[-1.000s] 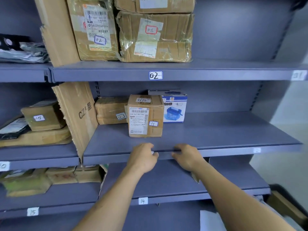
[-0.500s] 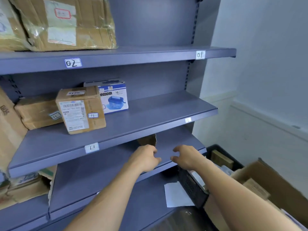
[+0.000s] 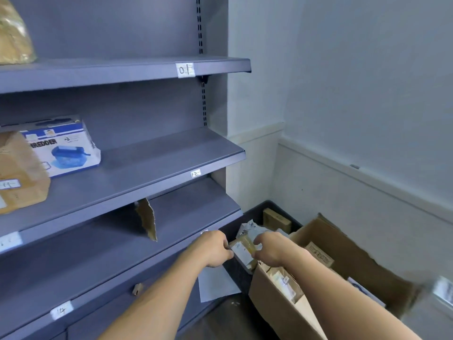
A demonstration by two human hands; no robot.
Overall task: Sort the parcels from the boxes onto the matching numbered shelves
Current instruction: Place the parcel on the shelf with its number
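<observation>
The small parcel (image 3: 243, 248) sits right between my two hands, raised over the dark crate (image 3: 237, 270) on the floor beside the rack, just past the right end of the shelf tagged 14 (image 3: 85, 266). My left hand (image 3: 212, 249) is at its left edge, fingers curled in with the tips against the wrapping. My right hand (image 3: 270, 249) grips the opposite edge, knuckles up and fingers folded round it, so both hands pinch the one package between them. The parcel is a tan, tape-wrapped packet with a white label on its near face; I cannot read the writing on it. Behind it in the crate lie a crumpled white mailer bag (image 3: 248, 229) and a brown packet (image 3: 276, 220). To the right, touching the crate, stands an open cardboard box (image 3: 277, 307) with more labelled parcels inside, and my right forearm crosses over it.
</observation>
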